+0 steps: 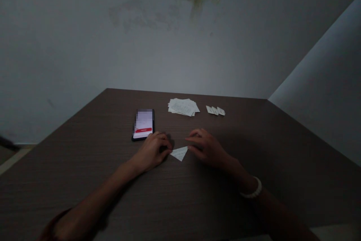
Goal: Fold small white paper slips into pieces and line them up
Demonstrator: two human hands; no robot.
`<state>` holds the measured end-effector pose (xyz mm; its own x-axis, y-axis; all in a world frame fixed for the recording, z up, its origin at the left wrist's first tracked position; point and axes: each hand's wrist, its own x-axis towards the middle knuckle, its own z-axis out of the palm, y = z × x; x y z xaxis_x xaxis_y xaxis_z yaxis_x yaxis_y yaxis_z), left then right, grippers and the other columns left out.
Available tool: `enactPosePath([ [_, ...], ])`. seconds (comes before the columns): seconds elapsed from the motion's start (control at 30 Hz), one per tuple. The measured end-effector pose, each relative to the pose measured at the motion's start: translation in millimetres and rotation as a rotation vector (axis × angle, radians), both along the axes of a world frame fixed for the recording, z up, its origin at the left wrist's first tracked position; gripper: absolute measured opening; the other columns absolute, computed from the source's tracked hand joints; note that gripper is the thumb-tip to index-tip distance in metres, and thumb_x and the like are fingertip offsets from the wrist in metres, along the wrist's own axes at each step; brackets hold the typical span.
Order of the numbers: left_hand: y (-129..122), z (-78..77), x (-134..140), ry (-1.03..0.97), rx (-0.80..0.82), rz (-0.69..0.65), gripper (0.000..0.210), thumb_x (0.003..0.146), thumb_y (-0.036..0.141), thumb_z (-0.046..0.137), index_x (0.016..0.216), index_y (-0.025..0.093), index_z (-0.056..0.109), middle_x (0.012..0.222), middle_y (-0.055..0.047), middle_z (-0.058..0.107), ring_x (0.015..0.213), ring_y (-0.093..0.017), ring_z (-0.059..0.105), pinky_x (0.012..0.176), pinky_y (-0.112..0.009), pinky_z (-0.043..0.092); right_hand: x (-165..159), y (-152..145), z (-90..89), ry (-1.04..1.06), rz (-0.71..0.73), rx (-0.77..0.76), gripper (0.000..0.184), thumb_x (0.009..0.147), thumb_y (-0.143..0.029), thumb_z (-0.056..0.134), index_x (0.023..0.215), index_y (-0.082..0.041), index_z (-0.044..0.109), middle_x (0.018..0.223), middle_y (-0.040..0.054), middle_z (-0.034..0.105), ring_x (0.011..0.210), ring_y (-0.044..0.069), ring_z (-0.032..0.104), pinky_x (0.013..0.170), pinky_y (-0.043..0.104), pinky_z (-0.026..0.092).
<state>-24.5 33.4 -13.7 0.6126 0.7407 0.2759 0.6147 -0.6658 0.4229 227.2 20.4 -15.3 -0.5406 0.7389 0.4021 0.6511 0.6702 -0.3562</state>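
Observation:
A small triangle of folded white paper [179, 153] with faint printed lines lies on the brown table in front of me. My left hand [154, 149] is closed, thumb and forefinger pinching the paper's left corner. On the other side, my right hand [209, 147] has its thumb at the right corner, with the forefinger held a little apart above it. I see no grip by the right fingers on the paper. A white bracelet [255, 192] circles my right wrist.
A phone [143, 124] with a lit screen lies just beyond my left hand. Farther back sits a loose pile of white paper pieces [183, 106]. To its right, several small folded papers [216, 110] overlap in a row. The table [113, 109] meets a grey wall [84, 45].

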Motion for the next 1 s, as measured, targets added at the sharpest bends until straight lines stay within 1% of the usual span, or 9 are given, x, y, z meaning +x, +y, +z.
enactPosePath([
  [0.13, -2.7, 1.5, 2.2, 0.008, -0.013, -0.016, 0.010, 0.083, 0.018, 0.061, 0.081, 0.021, 0.070, 0.088, -0.004, 0.064, 0.091, -0.022, 0.056, 0.080, -0.035, 0.041, -1.9, -0.1, -5.0, -0.068, -0.021, -0.050, 0.016, 0.087, -0.025, 0.062, 0.100, -0.018, 0.070, 0.103, 0.0085, 0.061, 0.094, 0.020, 0.053, 0.084, 0.036, 0.045],
  [0.27, -4.1, 2.6, 2.8, 0.013, -0.036, -0.009, 0.007, 0.083, 0.023, 0.064, 0.086, 0.021, 0.070, 0.092, -0.005, 0.064, 0.094, -0.023, 0.056, 0.083, -0.036, 0.042, -5.2, -0.1, -5.7, -0.043, -0.030, -0.094, 0.011, 0.083, -0.024, 0.067, 0.091, -0.017, 0.068, 0.098, 0.0069, 0.063, 0.092, 0.020, 0.052, 0.082, 0.034, 0.044],
  [0.37, -4.7, 3.7, 2.6, 0.011, -0.042, -0.010, 0.011, 0.083, 0.023, 0.065, 0.092, 0.021, 0.070, 0.096, -0.005, 0.063, 0.095, -0.023, 0.056, 0.085, -0.038, 0.042, -5.5, 0.1, -4.7, -0.015, -0.012, -0.097, 0.010, 0.081, -0.022, 0.069, 0.089, -0.016, 0.066, 0.095, 0.0063, 0.064, 0.091, 0.020, 0.053, 0.083, 0.033, 0.042],
  [0.43, -5.4, 4.8, 2.7, 0.008, -0.039, -0.019, 0.009, 0.083, 0.022, 0.064, 0.090, 0.021, 0.070, 0.095, -0.005, 0.063, 0.095, -0.023, 0.056, 0.085, -0.038, 0.042, -5.3, -0.1, -4.3, 0.002, -0.004, -0.098, 0.010, 0.080, -0.022, 0.070, 0.087, -0.016, 0.066, 0.091, 0.0057, 0.065, 0.089, 0.019, 0.053, 0.081, 0.033, 0.042],
  [0.53, -6.3, 5.5, 2.7, -0.006, -0.032, -0.017, 0.005, 0.083, 0.019, 0.064, 0.083, 0.019, 0.069, 0.091, -0.005, 0.063, 0.093, -0.023, 0.056, 0.084, -0.038, 0.043, -5.3, -0.9, -4.4, 0.033, -0.017, -0.123, 0.009, 0.079, -0.021, 0.072, 0.084, -0.017, 0.066, 0.082, 0.0039, 0.066, 0.082, 0.018, 0.054, 0.073, 0.030, 0.040],
  [0.57, -6.3, 5.1, 2.4, -0.015, -0.026, -0.009, 0.005, 0.082, 0.018, 0.064, 0.084, 0.019, 0.068, 0.092, -0.005, 0.063, 0.093, -0.023, 0.056, 0.084, -0.038, 0.043, -5.4, -1.1, -4.7, 0.049, -0.029, -0.137, 0.009, 0.078, -0.021, 0.072, 0.083, -0.017, 0.066, 0.079, 0.0033, 0.065, 0.079, 0.018, 0.054, 0.070, 0.029, 0.040],
  [0.7, -4.5, 1.7, 1.2, -0.035, -0.009, -0.002, 0.018, 0.083, 0.020, 0.066, 0.101, 0.019, 0.066, 0.098, -0.006, 0.064, 0.094, -0.023, 0.056, 0.085, -0.040, 0.043, -5.9, -0.9, -5.2, 0.135, -0.070, -0.199, 0.007, 0.076, -0.021, 0.074, 0.078, -0.018, 0.068, 0.070, 0.0010, 0.061, 0.066, 0.013, 0.053, 0.061, 0.025, 0.037],
  [0.83, -3.7, 2.1, 2.3, -0.064, -0.019, -0.022, 0.006, 0.084, 0.023, 0.065, 0.085, 0.018, 0.068, 0.089, -0.004, 0.064, 0.089, -0.022, 0.056, 0.081, -0.037, 0.044, -6.8, -0.7, -2.7, 0.199, -0.077, -0.168, 0.005, 0.077, -0.018, 0.073, 0.076, -0.019, 0.069, 0.066, -0.0002, 0.061, 0.063, 0.012, 0.051, 0.059, 0.024, 0.036],
  [1.0, -3.0, 5.6, 2.1, -0.139, 0.027, 0.016, 0.010, 0.085, 0.024, 0.064, 0.078, 0.017, 0.067, 0.082, -0.003, 0.064, 0.082, -0.020, 0.056, 0.077, -0.036, 0.044, -8.1, -1.5, 1.1, 0.237, -0.035, -0.092, 0.007, 0.078, -0.018, 0.073, 0.075, -0.019, 0.067, 0.070, 0.0008, 0.065, 0.068, 0.015, 0.053, 0.063, 0.026, 0.038],
])
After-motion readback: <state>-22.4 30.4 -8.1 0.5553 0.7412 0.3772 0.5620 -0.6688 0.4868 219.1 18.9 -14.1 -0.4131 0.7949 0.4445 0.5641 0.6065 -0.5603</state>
